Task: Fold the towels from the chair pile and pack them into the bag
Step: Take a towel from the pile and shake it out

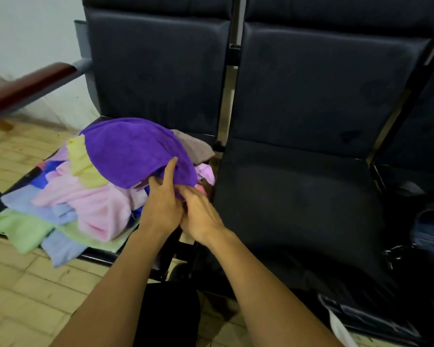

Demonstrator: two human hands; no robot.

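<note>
On the left chair seat (103, 255), purple towel (133, 151) lies draped over top of the towel pile (80, 204), near edge lifted. Left hand (161, 206) pinches that edge, thumb on top, fingers curled under the cloth. Right hand (201, 214) touches left hand, fingers curled into the same purple edge, fingertips hidden. Pile below: pink, yellow, blue, green, grey towels, green and blue ones hanging over the seat front. Right chair seat (298, 204) bare, dark. Dark bag (426, 246) at far right, partly cut off. Wooden armrest (28, 88) left, tiled floor (23, 296) below.
</note>
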